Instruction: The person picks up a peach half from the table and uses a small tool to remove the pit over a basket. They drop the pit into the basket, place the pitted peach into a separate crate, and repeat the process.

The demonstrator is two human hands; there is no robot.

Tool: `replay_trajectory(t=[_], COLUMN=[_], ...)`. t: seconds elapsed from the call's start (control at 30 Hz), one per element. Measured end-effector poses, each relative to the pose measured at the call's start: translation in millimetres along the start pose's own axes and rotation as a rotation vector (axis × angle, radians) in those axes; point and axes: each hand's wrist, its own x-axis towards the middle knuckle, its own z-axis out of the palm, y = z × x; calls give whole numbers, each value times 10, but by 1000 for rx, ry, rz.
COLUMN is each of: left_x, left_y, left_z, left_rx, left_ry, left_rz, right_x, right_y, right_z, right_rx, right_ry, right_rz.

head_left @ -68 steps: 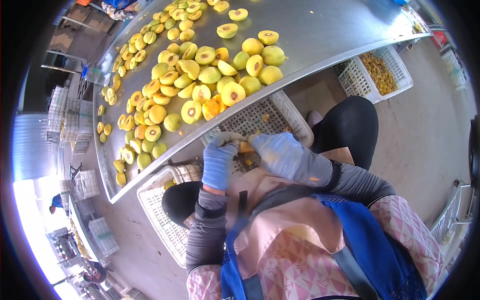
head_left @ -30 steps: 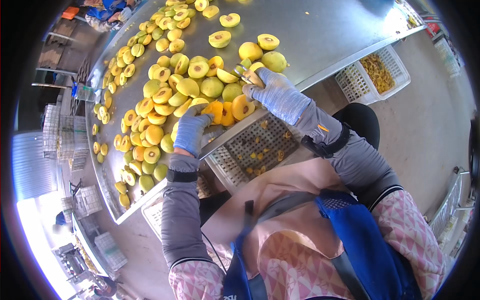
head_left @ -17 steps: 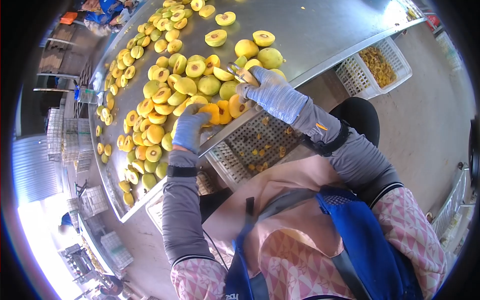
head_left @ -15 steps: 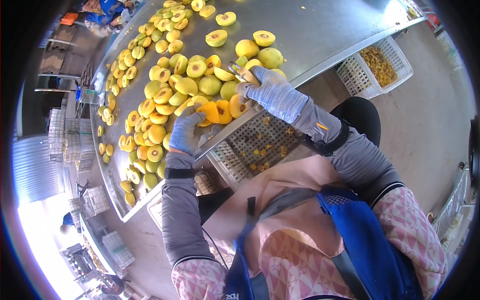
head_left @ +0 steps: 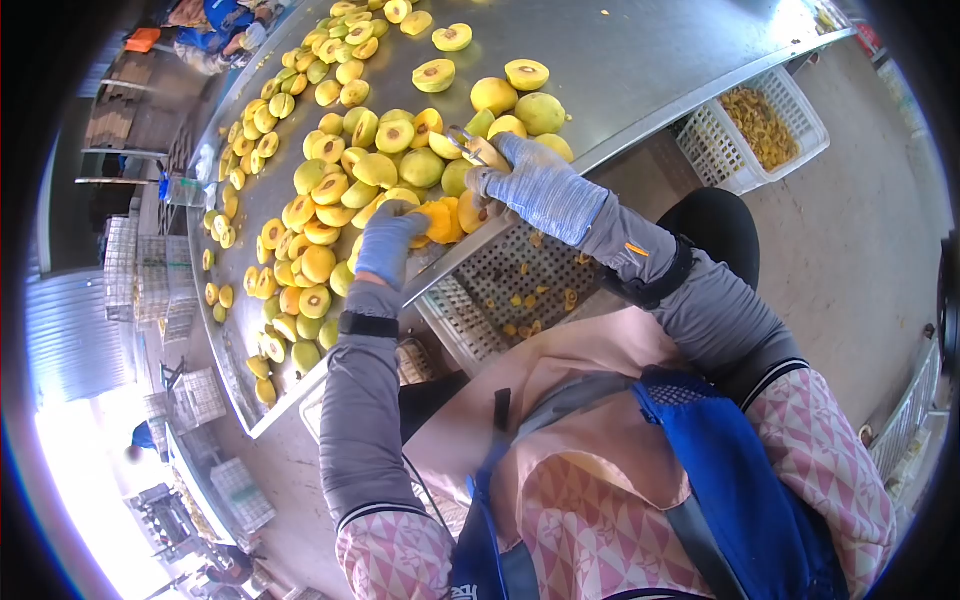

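On the metal table (head_left: 600, 70) lie many yellow-green fruits (head_left: 375, 170), most cut in half, some showing brown pits or hollows. My gloved left hand (head_left: 390, 240) is closed at the table's near edge, its fingertips against orange fruit pieces (head_left: 440, 222); what is between the fingers is partly hidden. To its right my gloved right hand (head_left: 535, 180) is wrapped round a tool (head_left: 482, 150) with a light handle and a metal loop at its end. An orange fruit half (head_left: 470, 212) sits just below that hand.
Below the table edge stands a perforated crate (head_left: 520, 280) with fruit scraps. A white crate (head_left: 745, 135) of yellow-brown pieces is at the right. Stacked wire baskets (head_left: 150, 270) stand at the left. A person in blue (head_left: 225, 20) is at the upper left.
My left hand has moved slightly right, closer to the orange pieces, and covers more of them. My right hand has shifted a little left, still holding the tool.
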Motion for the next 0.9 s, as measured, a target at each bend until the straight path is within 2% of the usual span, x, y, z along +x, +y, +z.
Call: replay_trajectory(t=[0.07, 0.1, 0.17, 0.2, 0.27, 0.4, 0.47, 0.5, 0.57, 0.8, 0.9], left_x=[-139, -179, -254, -174, 20, -81, -142, -161, -202, -550, -505], left_y=[77, 114, 179, 133, 53, 199, 323, 307, 248, 293, 133], left_z=[-70, -20, 154, 185, 250, 292, 237, 181, 13, 22, 33], left_rx=[-361, -360, -48, -50, 327, 375, 128, 130, -469, -766, -818], left_ry=[-134, -135, -54, -54, -46, -119, -106, -109, -204, -222, -251], left_rz=[-120, -120, 54, 54, 166, 173, -9, -9, -24, 48, 86], right_x=[-22, -22, -2, 2, -11, 58, -30, -59, 15, -8, -71], right_y=[-49, -73, -41, -20, -9, 103, -48, -99, 32, 33, -36], right_z=[-7, -10, 11, 19, 25, 12, -20, -30, -43, 43, 101], right_rx=[9, 10, -42, -96, -115, -138, -91, -46, -149, -489, -429], right_ry=[-6, -15, -1, 10, 11, 31, 36, 32, 50, 114, 19], right_rz=[15, 27, 16, 4, -14, -38, -14, 10, -31, -193, -200])
